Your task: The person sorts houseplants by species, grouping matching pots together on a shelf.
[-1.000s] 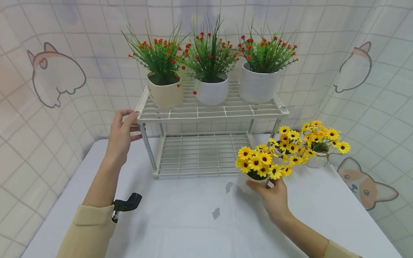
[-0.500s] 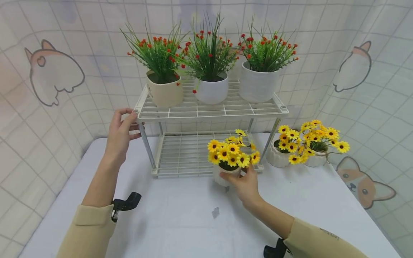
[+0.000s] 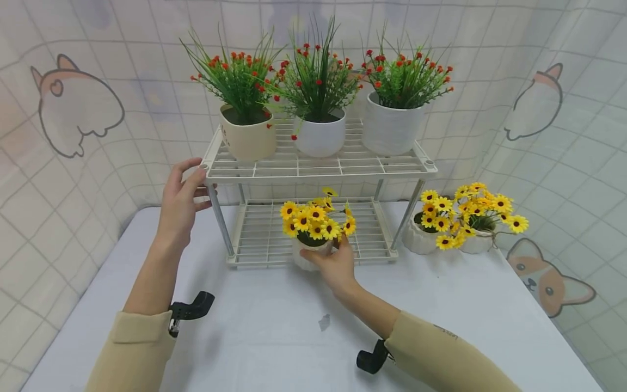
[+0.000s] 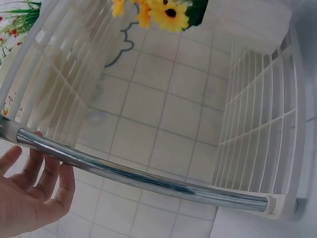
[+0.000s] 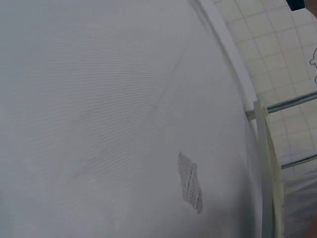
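My right hand (image 3: pixel 338 269) grips a small white pot of yellow daisy-like flowers (image 3: pixel 315 222) from its right side. This pot is at the front edge of the lower shelf (image 3: pixel 259 234) of a white wire rack (image 3: pixel 274 178); whether it touches the shelf cannot be told. My left hand (image 3: pixel 178 209) holds the rack's upper left corner. In the left wrist view, the left fingers (image 4: pixel 64 186) curl by the chrome post (image 4: pixel 143 179), and the white flowerpot (image 4: pixel 247 22) shows at the top. The right wrist view shows neither the right hand nor its pot.
Three pots of red-flowered grass (image 3: pixel 318 133) stand on the upper shelf. Right of the rack, two more yellow-flowered pots (image 3: pixel 420 239) sit on the white-covered table (image 3: pixel 274 337). A tile-patterned curtain (image 3: pixel 147 81) with cartoon dogs surrounds the table.
My right hand has carried the yellow-flowered pot leftward, from beside the other yellow pots to the front middle of the lower shelf. The left hand keeps its place at the rack corner.
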Tool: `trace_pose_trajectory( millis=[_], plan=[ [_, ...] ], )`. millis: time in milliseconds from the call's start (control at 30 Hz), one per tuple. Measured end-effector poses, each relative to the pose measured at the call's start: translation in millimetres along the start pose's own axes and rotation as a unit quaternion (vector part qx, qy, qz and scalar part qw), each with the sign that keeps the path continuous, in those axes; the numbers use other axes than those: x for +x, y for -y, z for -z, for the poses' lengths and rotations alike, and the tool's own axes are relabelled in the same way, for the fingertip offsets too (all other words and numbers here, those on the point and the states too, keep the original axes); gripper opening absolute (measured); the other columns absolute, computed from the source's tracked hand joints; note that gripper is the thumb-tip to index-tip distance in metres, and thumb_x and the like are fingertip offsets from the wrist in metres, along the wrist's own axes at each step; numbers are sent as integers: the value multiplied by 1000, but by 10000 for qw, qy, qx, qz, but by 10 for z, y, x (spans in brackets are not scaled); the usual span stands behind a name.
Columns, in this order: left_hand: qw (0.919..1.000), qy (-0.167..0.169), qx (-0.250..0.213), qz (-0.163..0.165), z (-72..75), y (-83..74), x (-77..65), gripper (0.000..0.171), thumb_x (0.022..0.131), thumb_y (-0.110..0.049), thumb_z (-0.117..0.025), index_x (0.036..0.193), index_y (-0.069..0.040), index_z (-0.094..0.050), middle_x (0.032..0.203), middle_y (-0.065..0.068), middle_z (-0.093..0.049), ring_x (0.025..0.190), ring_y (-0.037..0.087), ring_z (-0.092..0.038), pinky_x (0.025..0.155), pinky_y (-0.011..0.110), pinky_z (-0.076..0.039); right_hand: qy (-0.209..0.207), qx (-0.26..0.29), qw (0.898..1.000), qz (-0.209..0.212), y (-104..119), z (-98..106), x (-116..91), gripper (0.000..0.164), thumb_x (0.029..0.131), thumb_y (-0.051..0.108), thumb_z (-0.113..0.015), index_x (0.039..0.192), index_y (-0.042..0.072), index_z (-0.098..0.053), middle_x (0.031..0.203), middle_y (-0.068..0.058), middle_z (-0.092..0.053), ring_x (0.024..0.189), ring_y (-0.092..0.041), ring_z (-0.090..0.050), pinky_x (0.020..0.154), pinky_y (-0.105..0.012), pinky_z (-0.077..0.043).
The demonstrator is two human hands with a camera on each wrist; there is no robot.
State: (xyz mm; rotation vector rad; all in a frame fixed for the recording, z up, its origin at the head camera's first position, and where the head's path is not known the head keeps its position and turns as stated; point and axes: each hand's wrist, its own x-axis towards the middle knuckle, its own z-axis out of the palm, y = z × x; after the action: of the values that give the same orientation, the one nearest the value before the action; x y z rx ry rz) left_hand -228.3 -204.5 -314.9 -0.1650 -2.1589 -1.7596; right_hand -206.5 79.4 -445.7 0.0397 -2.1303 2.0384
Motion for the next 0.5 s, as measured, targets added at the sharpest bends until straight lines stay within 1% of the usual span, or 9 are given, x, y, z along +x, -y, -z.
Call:
trace_pose_trajectory(
  millis=[67, 133, 267, 367, 500],
  plan=[
    [10000, -3, 24, -22, -6, 0, 3, 48, 110, -39, -41, 153, -17, -43, 125, 14, -60, 102, 19, -59, 87, 35, -48, 22, 2, 10000, -16, -7, -67, 36, 88, 75, 9, -92, 147, -1, -42, 149, -13, -49, 144, -30, -39, 120, -52, -23],
    [10000, -17, 9, -34, -11, 3, 6, 48, 110, -39, -41, 153, -17, -44, 124, 14, -60, 102, 19, -59, 87, 35, -48, 39, -61, 10000, -57, -14, -132, 61, 89, 75, 11, -93, 147, -2, -42, 150, -14, -49, 144, -31, -39, 120, -51, -24],
    [9999, -53, 72, -84, -21, 15, 7, 48, 110, -39, -41, 152, -16, -44, 120, 6, -61, 103, 19, -59, 87, 35, -48, 66, -188, 9997, -160, -28, -264, 100, 94, 75, 14, -93, 149, -4, -39, 151, -17, -47, 145, -33, -38, 119, -48, -27],
    [9998, -75, 158, -127, -30, 19, 2, 48, 110, -40, -41, 152, -16, -44, 118, 1, -61, 103, 19, -59, 88, 35, -48, 87, -197, 9997, -102, -49, -369, 131, 95, 76, 14, -93, 150, -4, -37, 153, -18, -45, 145, -32, -37, 119, -45, -28],
    [9996, -114, 210, -156, -42, 23, -9, 48, 110, -40, -41, 152, -16, -44, 121, 4, -61, 104, 19, -58, 89, 36, -47, 84, -100, 9999, 59, -91, -506, 180, 94, 76, 12, -93, 150, 0, -36, 153, -15, -45, 145, -30, -39, 119, -43, -29]
  ],
)
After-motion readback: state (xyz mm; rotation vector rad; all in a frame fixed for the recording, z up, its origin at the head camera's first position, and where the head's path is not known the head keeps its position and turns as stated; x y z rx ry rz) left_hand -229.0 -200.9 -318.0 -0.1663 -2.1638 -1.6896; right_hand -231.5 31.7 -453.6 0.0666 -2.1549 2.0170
